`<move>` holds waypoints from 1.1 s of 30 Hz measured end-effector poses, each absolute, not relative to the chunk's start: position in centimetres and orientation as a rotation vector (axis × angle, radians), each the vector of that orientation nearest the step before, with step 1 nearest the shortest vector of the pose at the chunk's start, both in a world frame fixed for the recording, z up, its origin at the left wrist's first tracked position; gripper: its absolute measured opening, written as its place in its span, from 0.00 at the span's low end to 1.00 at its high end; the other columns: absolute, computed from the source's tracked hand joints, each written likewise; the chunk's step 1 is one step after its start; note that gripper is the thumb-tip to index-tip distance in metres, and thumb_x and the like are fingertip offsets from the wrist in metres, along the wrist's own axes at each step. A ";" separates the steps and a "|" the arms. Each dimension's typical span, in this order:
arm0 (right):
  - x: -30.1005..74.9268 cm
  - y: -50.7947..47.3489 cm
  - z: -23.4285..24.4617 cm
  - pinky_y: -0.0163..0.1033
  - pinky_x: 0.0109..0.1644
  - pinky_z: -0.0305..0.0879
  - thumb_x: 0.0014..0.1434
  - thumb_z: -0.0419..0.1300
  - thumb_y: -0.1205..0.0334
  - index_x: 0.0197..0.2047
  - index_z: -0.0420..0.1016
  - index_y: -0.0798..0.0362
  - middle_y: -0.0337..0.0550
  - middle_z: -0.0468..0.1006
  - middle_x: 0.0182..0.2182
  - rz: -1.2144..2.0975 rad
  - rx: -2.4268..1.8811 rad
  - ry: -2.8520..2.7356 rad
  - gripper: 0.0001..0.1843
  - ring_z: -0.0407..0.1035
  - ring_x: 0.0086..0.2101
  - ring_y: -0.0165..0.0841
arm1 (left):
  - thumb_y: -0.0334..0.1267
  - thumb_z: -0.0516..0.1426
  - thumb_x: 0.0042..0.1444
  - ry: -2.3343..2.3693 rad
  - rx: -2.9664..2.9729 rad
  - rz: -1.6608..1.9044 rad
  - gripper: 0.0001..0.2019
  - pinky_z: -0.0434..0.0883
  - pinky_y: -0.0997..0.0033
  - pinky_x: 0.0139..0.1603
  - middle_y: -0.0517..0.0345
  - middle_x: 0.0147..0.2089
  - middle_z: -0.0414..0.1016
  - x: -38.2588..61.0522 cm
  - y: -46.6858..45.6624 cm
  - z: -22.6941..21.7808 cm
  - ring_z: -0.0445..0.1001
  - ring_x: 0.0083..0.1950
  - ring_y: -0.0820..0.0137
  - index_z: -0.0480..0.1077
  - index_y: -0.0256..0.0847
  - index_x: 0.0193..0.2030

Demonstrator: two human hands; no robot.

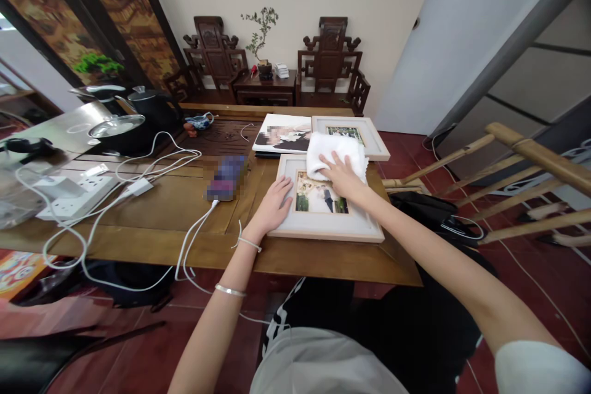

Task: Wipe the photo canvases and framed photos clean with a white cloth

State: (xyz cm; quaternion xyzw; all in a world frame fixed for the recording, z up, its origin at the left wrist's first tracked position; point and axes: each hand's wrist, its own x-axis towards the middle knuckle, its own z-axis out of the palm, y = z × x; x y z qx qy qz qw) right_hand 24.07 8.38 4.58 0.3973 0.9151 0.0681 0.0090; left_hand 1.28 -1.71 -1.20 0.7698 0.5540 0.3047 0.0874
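A white picture frame (pixel 323 228) with a photo lies flat at the near right of the wooden table (pixel 152 240). My left hand (pixel 273 204) rests open and flat on the frame's left border. My right hand (pixel 340 176) presses a white folded cloth (pixel 333 151) onto the frame's upper part, fingers stretched flat over the cloth. Behind it lie a second white frame (pixel 369 135) and an unframed photo print (pixel 282 133).
A phone (pixel 226 177) on a white charging cable lies left of the frames. Power strips (pixel 76 194) with tangled cables, a pot (pixel 113 129) and a kettle (pixel 150 101) fill the table's left. Bamboo chair rails (pixel 517 166) stand right; carved chairs (pixel 330 58) line the wall.
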 end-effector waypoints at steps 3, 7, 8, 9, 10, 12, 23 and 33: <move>24.6 4.9 5.3 0.72 0.65 0.48 0.52 0.46 0.86 0.67 0.65 0.53 0.51 0.49 0.73 0.134 1.135 2.812 0.42 0.40 0.70 0.58 | 0.36 0.50 0.66 1.652 2.288 0.923 0.22 0.56 0.46 0.74 0.41 0.69 0.65 1.4 -1.6 -1.3 0.56 0.74 0.55 0.66 0.34 0.65; 26.3 -1.1 7.3 0.71 0.65 0.51 0.51 0.45 0.86 0.69 0.64 0.51 0.49 0.49 0.73 -0.122 0.994 2.727 0.44 0.43 0.70 0.58 | 0.35 0.49 0.66 1.666 2.302 0.919 0.23 0.56 0.46 0.74 0.38 0.69 0.65 1.6 -1.6 -1.3 0.56 0.74 0.54 0.66 0.31 0.65; 26.7 -2.4 8.0 0.69 0.65 0.53 0.51 0.45 0.86 0.69 0.63 0.51 0.50 0.49 0.73 -0.201 0.944 2.708 0.45 0.43 0.70 0.58 | 0.35 0.49 0.65 1.669 2.307 0.912 0.23 0.56 0.46 0.74 0.38 0.69 0.65 1.6 -1.6 -1.3 0.56 0.74 0.54 0.66 0.31 0.65; 27.1 -3.6 8.8 0.67 0.65 0.54 0.50 0.45 0.86 0.70 0.63 0.50 0.49 0.50 0.73 -0.283 0.906 2.700 0.45 0.44 0.70 0.56 | 0.35 0.49 0.65 1.671 2.311 0.905 0.23 0.57 0.46 0.74 0.39 0.69 0.65 1.6 -1.6 -1.3 0.56 0.74 0.54 0.65 0.31 0.65; 27.5 -4.6 9.4 0.64 0.66 0.55 0.50 0.45 0.86 0.69 0.63 0.49 0.49 0.51 0.73 -0.362 0.860 2.693 0.46 0.46 0.69 0.54 | 0.35 0.49 0.65 1.674 2.314 0.902 0.23 0.57 0.46 0.74 0.40 0.69 0.65 1.6 -1.6 -1.3 0.56 0.74 0.54 0.65 0.32 0.65; 27.8 -6.1 10.5 0.59 0.67 0.56 0.50 0.45 0.85 0.69 0.65 0.48 0.48 0.54 0.72 -0.483 0.770 2.693 0.45 0.50 0.69 0.50 | 0.35 0.49 0.65 1.677 2.312 0.900 0.23 0.57 0.45 0.74 0.40 0.70 0.64 1.6 -1.6 -1.3 0.56 0.74 0.55 0.65 0.33 0.65; 23.7 -2.8 6.9 0.73 0.66 0.49 0.51 0.44 0.85 0.70 0.63 0.51 0.48 0.46 0.74 -0.279 0.911 2.791 0.44 0.38 0.70 0.59 | 0.47 0.39 0.72 1.617 2.096 1.037 0.28 0.51 0.54 0.76 0.44 0.74 0.58 2.1 -2.2 -0.4 0.54 0.75 0.63 0.61 0.34 0.69; 18.1 5.3 5.3 0.71 0.68 0.44 0.59 0.48 0.81 0.68 0.63 0.54 0.50 0.47 0.73 0.100 1.129 2.929 0.35 0.37 0.71 0.56 | 0.55 0.38 0.70 1.533 2.061 1.123 0.33 0.47 0.59 0.77 0.47 0.77 0.48 2.0 -2.5 0.0 0.48 0.77 0.64 0.51 0.36 0.74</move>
